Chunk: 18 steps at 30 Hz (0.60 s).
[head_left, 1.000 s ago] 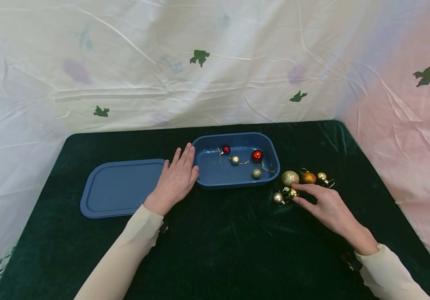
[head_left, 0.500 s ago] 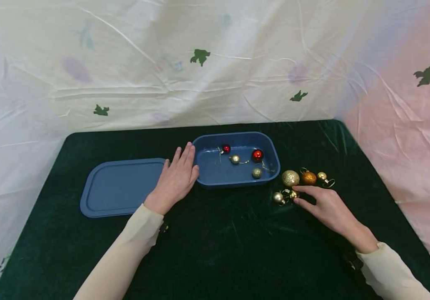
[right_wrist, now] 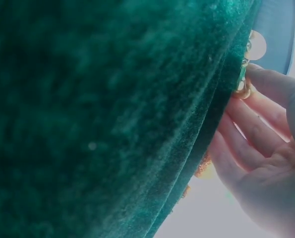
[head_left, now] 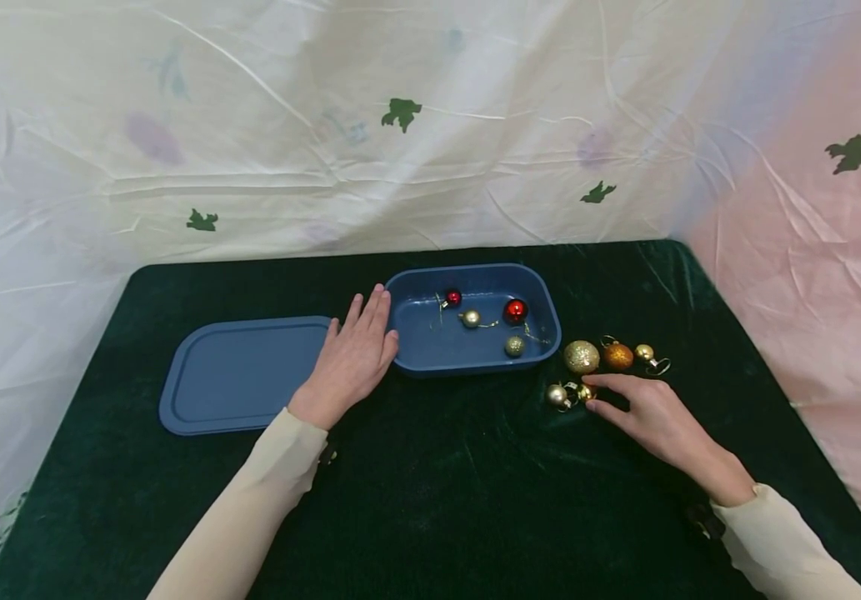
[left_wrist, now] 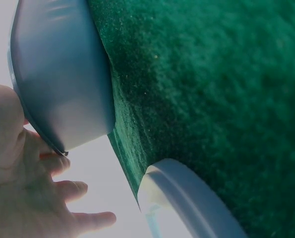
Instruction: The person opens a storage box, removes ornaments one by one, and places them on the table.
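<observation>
On my head feed, I see the right hand (head_left: 655,419) with its fingers nearly together, pinching a small gold bauble (head_left: 586,392) at the green tabletop (head_left: 438,500), near a blue box (head_left: 430,346) containing four baubles (head_left: 516,312). The left hand (head_left: 351,354), fingers extended and gripping nothing, touches the box's left edge beside a blue lid (head_left: 242,375).

No readable text, labels, brands, numbers or signs.
</observation>
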Available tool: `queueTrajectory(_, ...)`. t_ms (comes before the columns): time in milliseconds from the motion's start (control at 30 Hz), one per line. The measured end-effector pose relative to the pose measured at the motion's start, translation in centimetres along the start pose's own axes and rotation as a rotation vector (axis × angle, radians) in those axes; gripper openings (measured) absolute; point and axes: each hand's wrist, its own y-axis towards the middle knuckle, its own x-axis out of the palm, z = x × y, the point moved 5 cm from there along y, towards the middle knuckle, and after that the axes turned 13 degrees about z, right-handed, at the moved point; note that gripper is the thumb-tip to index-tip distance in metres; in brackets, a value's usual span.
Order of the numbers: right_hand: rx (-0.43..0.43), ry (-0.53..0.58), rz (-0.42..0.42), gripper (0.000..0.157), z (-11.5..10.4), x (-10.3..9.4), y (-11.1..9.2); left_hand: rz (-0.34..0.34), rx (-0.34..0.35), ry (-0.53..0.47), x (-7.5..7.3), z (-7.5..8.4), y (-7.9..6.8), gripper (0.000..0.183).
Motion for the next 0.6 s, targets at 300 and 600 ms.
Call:
queueTrajectory(300,-0.011,-0.015,0.005,0.036,-0.2,-0.3,0.0,-0.003,-0.006,0.000,0.0,0.0,0.0,0.065)
queueTrajectory(600,-0.017,-0.061,0.033,0.035,-1.2,-1.6,0.3,0.009,0.002,0.002,0.1,0.0,0.0,0.065)
